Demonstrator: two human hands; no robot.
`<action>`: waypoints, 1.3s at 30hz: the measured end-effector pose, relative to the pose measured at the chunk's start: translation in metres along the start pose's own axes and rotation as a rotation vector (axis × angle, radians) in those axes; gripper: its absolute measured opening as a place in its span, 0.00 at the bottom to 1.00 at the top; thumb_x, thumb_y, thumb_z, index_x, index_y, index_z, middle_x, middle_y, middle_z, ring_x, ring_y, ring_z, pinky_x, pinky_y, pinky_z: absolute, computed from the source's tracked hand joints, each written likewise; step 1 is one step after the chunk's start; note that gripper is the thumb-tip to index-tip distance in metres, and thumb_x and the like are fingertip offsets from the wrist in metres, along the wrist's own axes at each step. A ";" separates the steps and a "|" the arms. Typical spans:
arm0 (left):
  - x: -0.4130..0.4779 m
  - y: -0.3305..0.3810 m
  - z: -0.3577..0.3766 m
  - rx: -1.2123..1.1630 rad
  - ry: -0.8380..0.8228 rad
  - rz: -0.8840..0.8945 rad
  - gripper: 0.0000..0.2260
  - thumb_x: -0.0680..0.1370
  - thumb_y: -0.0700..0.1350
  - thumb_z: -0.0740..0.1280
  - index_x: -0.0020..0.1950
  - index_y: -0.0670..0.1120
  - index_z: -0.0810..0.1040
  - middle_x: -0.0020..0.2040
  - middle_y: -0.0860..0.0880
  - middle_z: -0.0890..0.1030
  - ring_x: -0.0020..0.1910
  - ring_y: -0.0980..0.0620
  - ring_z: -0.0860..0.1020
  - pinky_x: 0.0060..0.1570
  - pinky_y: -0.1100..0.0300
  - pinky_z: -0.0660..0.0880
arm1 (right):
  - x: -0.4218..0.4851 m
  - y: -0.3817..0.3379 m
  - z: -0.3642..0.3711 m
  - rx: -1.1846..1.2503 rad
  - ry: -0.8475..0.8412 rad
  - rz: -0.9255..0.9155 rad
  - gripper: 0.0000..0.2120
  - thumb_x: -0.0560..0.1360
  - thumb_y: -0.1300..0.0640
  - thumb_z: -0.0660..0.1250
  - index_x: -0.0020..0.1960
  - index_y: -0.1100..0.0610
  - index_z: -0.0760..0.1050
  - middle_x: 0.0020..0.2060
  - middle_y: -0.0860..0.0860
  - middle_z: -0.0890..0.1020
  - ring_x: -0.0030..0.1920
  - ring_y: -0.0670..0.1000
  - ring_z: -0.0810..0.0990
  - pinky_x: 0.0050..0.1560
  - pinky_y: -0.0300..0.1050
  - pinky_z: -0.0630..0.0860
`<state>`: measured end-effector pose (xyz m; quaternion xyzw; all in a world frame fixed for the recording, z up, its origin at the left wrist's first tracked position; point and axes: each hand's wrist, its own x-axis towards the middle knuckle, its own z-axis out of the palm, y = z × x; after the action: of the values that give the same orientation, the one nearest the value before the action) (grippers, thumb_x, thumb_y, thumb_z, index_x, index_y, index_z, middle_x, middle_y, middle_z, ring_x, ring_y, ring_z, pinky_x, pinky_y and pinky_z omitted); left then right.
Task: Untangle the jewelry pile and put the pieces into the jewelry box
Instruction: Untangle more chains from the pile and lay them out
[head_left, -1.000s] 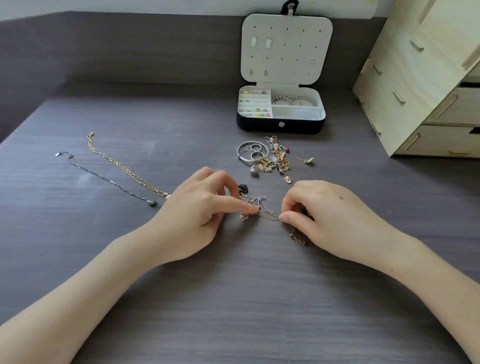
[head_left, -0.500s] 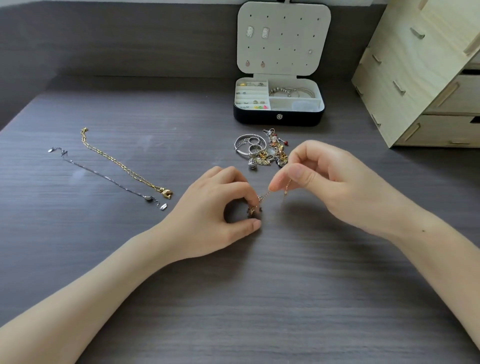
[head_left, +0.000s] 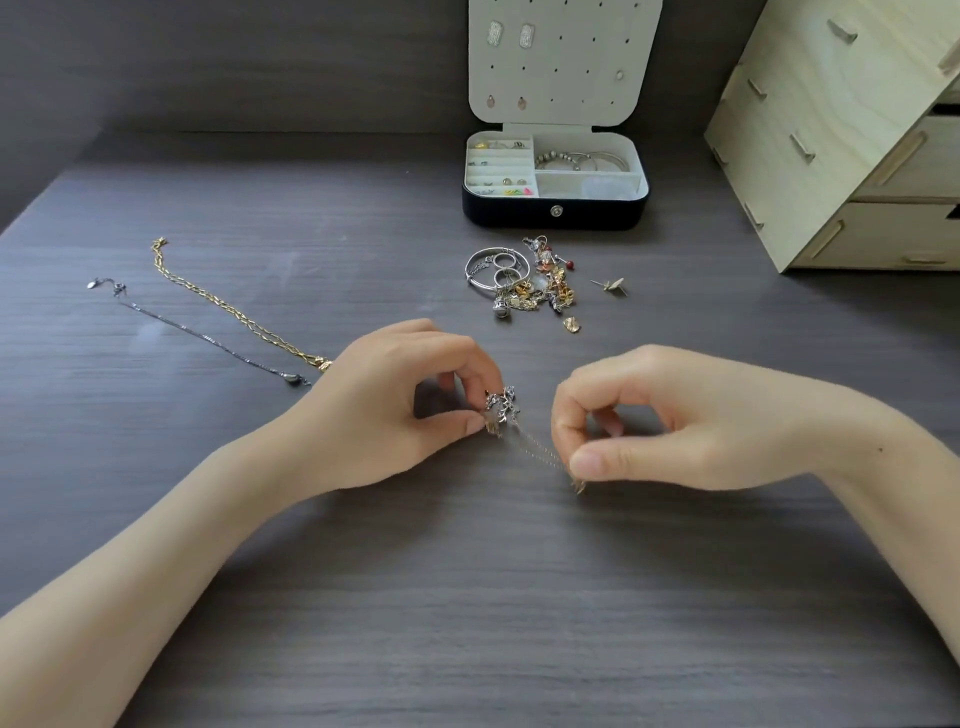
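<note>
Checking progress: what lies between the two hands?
Head view: a thin chain stretches from the left hand's silver cluster to the right hand.

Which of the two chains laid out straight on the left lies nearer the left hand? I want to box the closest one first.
The gold chain: its lower end reaches the left hand, while the dark silver chain beside it ends just short.

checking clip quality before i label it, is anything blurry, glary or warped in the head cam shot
Head view: mostly sharp, but the fine chain stretched between the left hand and right hand is faint and slightly smeared; soft daylight leaves a pale sheen on the table and diffuse shadows under the hands; wide-angle distortion tilts the wooden drawer unit and cuts off the jewelry box lid.
</note>
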<state>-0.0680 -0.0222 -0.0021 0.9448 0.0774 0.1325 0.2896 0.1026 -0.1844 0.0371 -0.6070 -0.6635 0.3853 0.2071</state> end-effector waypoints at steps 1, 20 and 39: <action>-0.001 -0.001 -0.002 -0.003 -0.009 0.015 0.08 0.69 0.52 0.65 0.48 0.56 0.76 0.43 0.59 0.79 0.44 0.58 0.73 0.46 0.64 0.70 | 0.001 0.000 0.002 -0.032 -0.023 -0.007 0.04 0.73 0.52 0.67 0.39 0.48 0.75 0.37 0.44 0.79 0.40 0.49 0.76 0.43 0.44 0.72; 0.011 -0.008 0.000 -0.016 0.034 -0.211 0.09 0.73 0.46 0.71 0.41 0.55 0.72 0.36 0.62 0.73 0.39 0.67 0.71 0.40 0.74 0.65 | 0.045 0.006 0.008 -0.269 0.305 0.174 0.05 0.71 0.49 0.71 0.38 0.46 0.76 0.31 0.43 0.77 0.34 0.37 0.73 0.35 0.30 0.65; -0.002 0.006 -0.011 -0.955 0.083 -0.333 0.09 0.79 0.44 0.61 0.46 0.43 0.62 0.48 0.41 0.83 0.49 0.42 0.82 0.49 0.52 0.80 | 0.031 0.003 0.001 0.472 0.391 0.142 0.06 0.76 0.65 0.64 0.41 0.60 0.69 0.38 0.57 0.85 0.34 0.47 0.81 0.35 0.41 0.78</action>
<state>-0.0726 -0.0216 0.0097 0.6758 0.1691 0.1425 0.7031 0.0981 -0.1549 0.0284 -0.6495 -0.4594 0.4180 0.4385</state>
